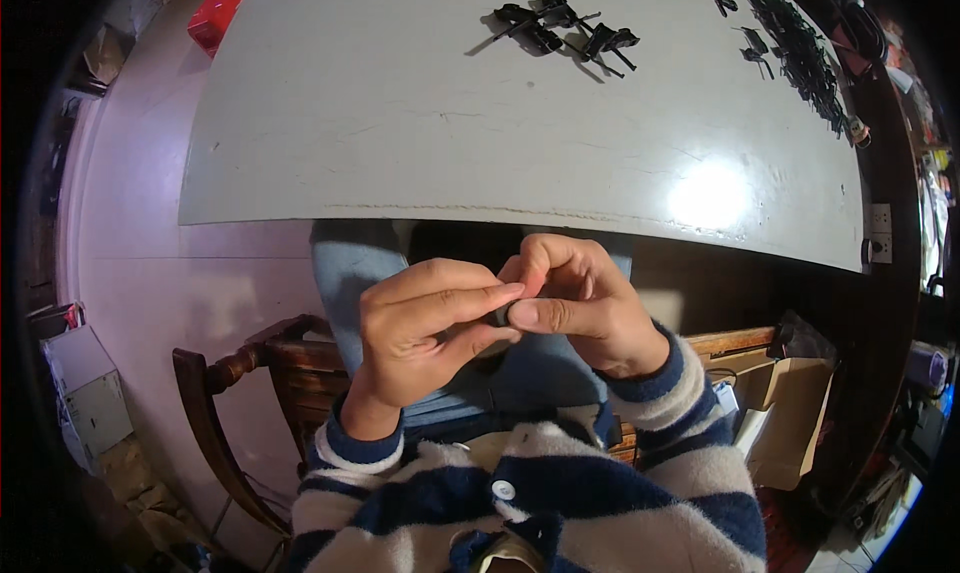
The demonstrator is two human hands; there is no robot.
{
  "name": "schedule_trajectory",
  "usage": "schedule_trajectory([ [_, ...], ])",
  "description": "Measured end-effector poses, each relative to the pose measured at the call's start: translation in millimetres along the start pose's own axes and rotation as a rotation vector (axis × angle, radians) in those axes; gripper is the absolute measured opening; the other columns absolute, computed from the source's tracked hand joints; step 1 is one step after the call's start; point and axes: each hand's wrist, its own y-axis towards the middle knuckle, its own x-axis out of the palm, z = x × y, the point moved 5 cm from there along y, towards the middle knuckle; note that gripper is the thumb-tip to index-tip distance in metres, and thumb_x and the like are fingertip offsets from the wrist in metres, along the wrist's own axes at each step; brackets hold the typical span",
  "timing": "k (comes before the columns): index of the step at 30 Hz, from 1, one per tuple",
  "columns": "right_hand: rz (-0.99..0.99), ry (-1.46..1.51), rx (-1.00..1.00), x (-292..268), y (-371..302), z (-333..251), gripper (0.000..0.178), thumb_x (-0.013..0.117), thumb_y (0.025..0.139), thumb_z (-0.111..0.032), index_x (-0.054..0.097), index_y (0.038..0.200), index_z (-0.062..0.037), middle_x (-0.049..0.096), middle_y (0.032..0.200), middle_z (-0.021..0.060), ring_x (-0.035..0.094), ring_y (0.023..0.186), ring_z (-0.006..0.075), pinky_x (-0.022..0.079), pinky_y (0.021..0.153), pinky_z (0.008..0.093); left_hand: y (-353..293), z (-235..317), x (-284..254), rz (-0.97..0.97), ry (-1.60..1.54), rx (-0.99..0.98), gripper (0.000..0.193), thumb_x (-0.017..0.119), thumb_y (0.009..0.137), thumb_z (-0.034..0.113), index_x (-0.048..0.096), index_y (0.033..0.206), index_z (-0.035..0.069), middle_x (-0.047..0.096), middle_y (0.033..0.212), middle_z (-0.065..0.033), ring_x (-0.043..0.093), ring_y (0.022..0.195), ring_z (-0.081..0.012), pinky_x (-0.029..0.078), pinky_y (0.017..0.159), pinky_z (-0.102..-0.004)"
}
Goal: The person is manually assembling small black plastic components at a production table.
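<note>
- Striped sweater (560, 493) fills the lower edge.
- Left hand (425, 318) and right hand (575, 303) pinch one small dark part (503, 316) together, above the lap.
- Probably mid-fitting; what follows calls for steady fingertip pressure.
- More black parts (565, 28) lie on the table (400, 123).

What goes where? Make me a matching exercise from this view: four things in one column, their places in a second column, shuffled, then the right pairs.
Things:
1. red box
2. long heap of black parts
3. wooden chair
4. hands: left hand, right hand

Places:
A. along the far right of the grey table top
B. together over the lap, below the table's near edge
C. past the table's far left corner
D. under the person, lower left

Pairs: 1-C, 2-A, 3-D, 4-B
</note>
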Motion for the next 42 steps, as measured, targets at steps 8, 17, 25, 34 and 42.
schedule_trajectory([
  [8, -0.168, 0.222, 0.108, 16.5, -3.2, -1.4, 0.043, 0.05, 0.087, -0.043, 0.041, 0.097, -0.0023, 0.057, 0.075, 0.0085, 0.059, 0.057, 0.0129, 0.043, 0.043, 0.0191, -5.3, -6.5, -1.4, 0.068, -0.177, 0.056, 0.03, 0.076, 0.067, 0.018, 0.063, 0.087, 0.0, 0.061, 0.068, -0.0054, 0.054, 0.055, -0.0137, 0.04, 0.048, -0.0237],
  [17, -0.118, -0.128, -0.059, 11.9, -10.6, 4.7, 0.021, 0.054, 0.088, -0.024, 0.048, 0.093, -0.0047, 0.05, 0.08, -0.0006, 0.039, 0.058, 0.001, 0.028, 0.048, 0.0144, -7.5, -4.7, -2.7, 0.065, -0.095, 0.103, 0.029, 0.079, 0.061, 0.023, 0.063, 0.072, 0.001, 0.05, 0.048, -0.0042, 0.048, 0.04, -0.0133, 0.033, 0.04, -0.023],
  [25, -0.528, -0.599, -0.16, 32.1, -20.4, -5.5, 0.025, 0.05, 0.09, -0.023, 0.055, 0.09, 0.0019, 0.054, 0.069, 0.0103, 0.053, 0.056, 0.0252, 0.041, 0.053, 0.0314, -3.2, -1.5, -2.9, -0.294, -0.287, 0.19, 0.026, 0.075, 0.062, 0.022, 0.067, 0.079, 0.004, 0.053, 0.051, -0.0045, 0.049, 0.039, -0.0169, 0.034, 0.037, -0.0238],
  [34, 0.273, -1.605, -0.653, -34.1, 41.8, -83.8, 0.026, 0.057, 0.083, -0.02, 0.057, 0.103, -0.0036, 0.057, 0.087, 0.0127, 0.056, 0.08, 0.0288, 0.045, 0.067, 0.0348, -7.9, -22.8, -4.2, 0.104, -0.411, -0.326, 0.017, 0.061, 0.071, 0.017, 0.057, 0.075, 0.001, 0.053, 0.07, -0.0034, 0.046, 0.058, -0.0088, 0.034, 0.054, -0.0197],
  [42, 0.785, -2.365, -0.763, -89.6, 90.7, -92.4, 0.014, 0.059, 0.077, -0.017, 0.059, 0.091, -0.0171, 0.054, 0.07, 0.0017, 0.053, 0.074, 0.0204, 0.038, 0.067, 0.0332, -18.4, -38.6, -6.0, 0.137, -0.593, -0.363, 0.035, 0.039, 0.09, 0.022, 0.038, 0.06, 0.004, 0.04, 0.058, -0.0038, 0.042, 0.05, -0.0097, 0.031, 0.048, -0.0222],
])
